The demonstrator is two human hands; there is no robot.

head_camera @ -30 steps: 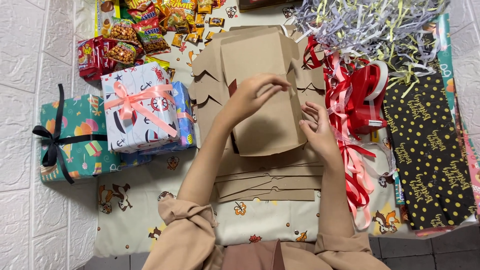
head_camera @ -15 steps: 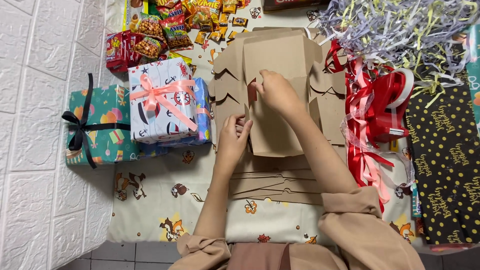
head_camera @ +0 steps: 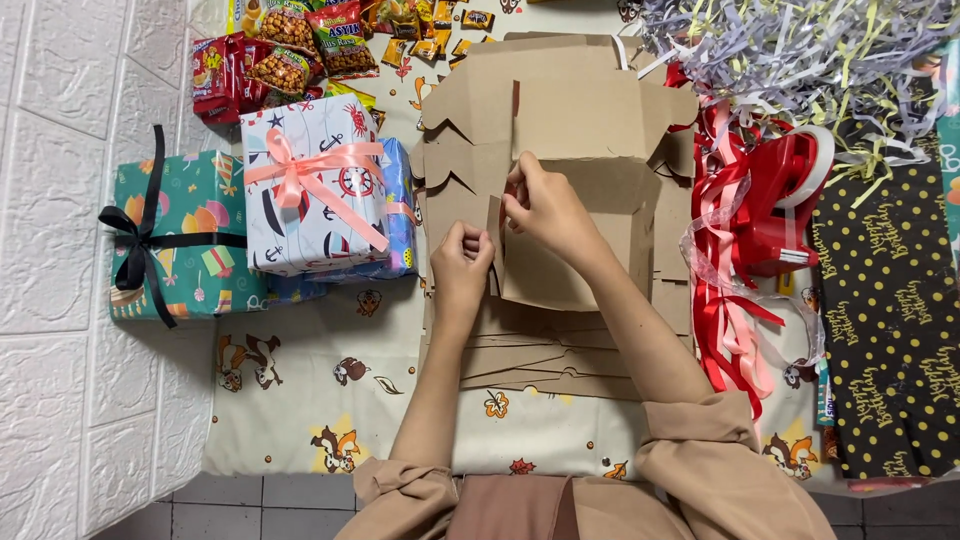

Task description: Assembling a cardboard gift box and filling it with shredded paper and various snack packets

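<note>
A flat brown cardboard box blank (head_camera: 590,130) lies on top of a stack of similar brown blanks (head_camera: 540,350) on a patterned cloth. My left hand (head_camera: 460,262) pinches the narrow side flap at the blank's left edge. My right hand (head_camera: 545,205) grips the same edge just above and to the right, fingers curled on the cardboard. Both forearms reach up from the bottom of the view in tan sleeves.
Wrapped gift boxes stand at the left: a white one with a pink ribbon (head_camera: 315,185), a blue one (head_camera: 400,205) and a green one with a black bow (head_camera: 175,235). Snack packets (head_camera: 285,50) lie at the top, red ribbons (head_camera: 760,220), shredded paper (head_camera: 800,50) and black dotted wrapping paper (head_camera: 890,320) at the right.
Both hands shifted from the middle and right of the cardboard blank to its left edge and took hold of the side flap. The view moved to the left.
</note>
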